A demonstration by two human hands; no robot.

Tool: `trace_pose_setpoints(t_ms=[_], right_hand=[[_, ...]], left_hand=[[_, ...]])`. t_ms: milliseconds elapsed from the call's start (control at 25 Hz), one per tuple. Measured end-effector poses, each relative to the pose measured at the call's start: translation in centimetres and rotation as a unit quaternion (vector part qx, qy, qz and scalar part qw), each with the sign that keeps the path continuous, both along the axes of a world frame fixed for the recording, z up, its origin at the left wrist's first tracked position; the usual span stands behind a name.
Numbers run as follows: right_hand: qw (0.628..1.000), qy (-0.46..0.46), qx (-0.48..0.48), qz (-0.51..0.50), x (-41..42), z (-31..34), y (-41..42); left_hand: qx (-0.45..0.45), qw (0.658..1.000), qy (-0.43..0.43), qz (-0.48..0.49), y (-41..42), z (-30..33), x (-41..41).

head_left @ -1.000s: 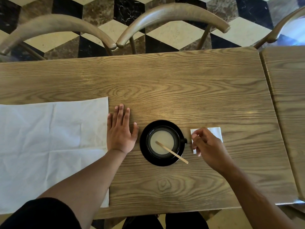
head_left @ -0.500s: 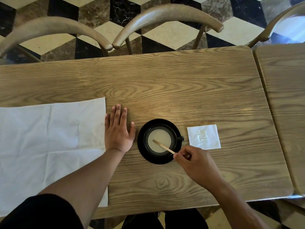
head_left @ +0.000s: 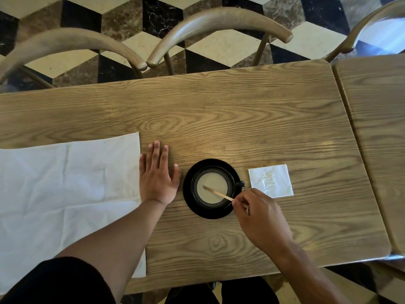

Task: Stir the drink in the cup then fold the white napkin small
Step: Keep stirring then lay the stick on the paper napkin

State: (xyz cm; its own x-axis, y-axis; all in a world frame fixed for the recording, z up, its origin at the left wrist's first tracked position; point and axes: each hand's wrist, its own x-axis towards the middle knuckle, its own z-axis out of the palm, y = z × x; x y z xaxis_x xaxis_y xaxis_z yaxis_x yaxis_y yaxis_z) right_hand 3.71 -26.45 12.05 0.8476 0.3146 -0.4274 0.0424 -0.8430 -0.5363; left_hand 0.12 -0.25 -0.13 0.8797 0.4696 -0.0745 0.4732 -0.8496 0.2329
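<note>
Stir stick (head_left: 217,192): thin, flat, pale wood, long axis running diagonally in the head view, far tip pointing up-left into the drink, near end down-right over the cup rim. My right hand (head_left: 259,218) pinches that near end between thumb and fingertips (head_left: 235,201), remaining fingers curled under; wrist and forearm trail off toward the lower right. Tip sits in the liquid (head_left: 211,187), which is opaque, creamy beige, with a smooth round surface. Cup (head_left: 237,184) is glossy black, round, its small handle pointing right toward the napkin; it stands centred on a round glossy black saucer (head_left: 190,200). White napkin (head_left: 271,181): small square of soft paper, faintly embossed in the middle, lying flat just right of the saucer, apart from it, edges slightly skewed to the table edge. My left hand (head_left: 156,175) lies palm-down on the table (head_left: 241,119) just left of the saucer, fingers straight and pointing away from me, thumb spread toward the saucer, holding nothing. Table surface is light wood with strong swirling grain and rounded corners. Large white cloth (head_left: 65,189), creased in a grid, is spread flat at left, its right edge beside my left hand. Curved wooden chair backs (head_left: 219,23) stand beyond the far edge over a cube-patterned marble floor (head_left: 122,20).
</note>
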Motion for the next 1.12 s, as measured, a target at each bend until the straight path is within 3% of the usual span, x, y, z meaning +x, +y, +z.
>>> trace_pose_setpoints(t_ms=[280,560,840,1040,1120], right_hand=[[0.992,-0.122,-0.005,0.031,-0.4,0.4,-0.9],[0.993,-0.117,-0.007,0.026,-0.8,1.9,-2.9],[0.998,-0.02,-0.038,-0.051,-2.2,1.1,-4.3],[0.967,0.118,0.098,-0.203,-2.2,0.4,-6.2],[0.951,0.131,0.123,-0.253,-2.1,0.1,-7.6]], left_hand=[[0.001,1.0,-0.005,0.002,0.0,-0.2,0.0],[-0.005,1.0,-0.012,0.005,0.0,-0.2,0.0],[-0.005,1.0,-0.001,0.002,-0.1,-0.1,-0.1],[-0.005,1.0,-0.005,0.003,0.1,-0.3,-0.2],[-0.002,1.0,-0.005,0.004,0.1,-0.4,-0.2]])
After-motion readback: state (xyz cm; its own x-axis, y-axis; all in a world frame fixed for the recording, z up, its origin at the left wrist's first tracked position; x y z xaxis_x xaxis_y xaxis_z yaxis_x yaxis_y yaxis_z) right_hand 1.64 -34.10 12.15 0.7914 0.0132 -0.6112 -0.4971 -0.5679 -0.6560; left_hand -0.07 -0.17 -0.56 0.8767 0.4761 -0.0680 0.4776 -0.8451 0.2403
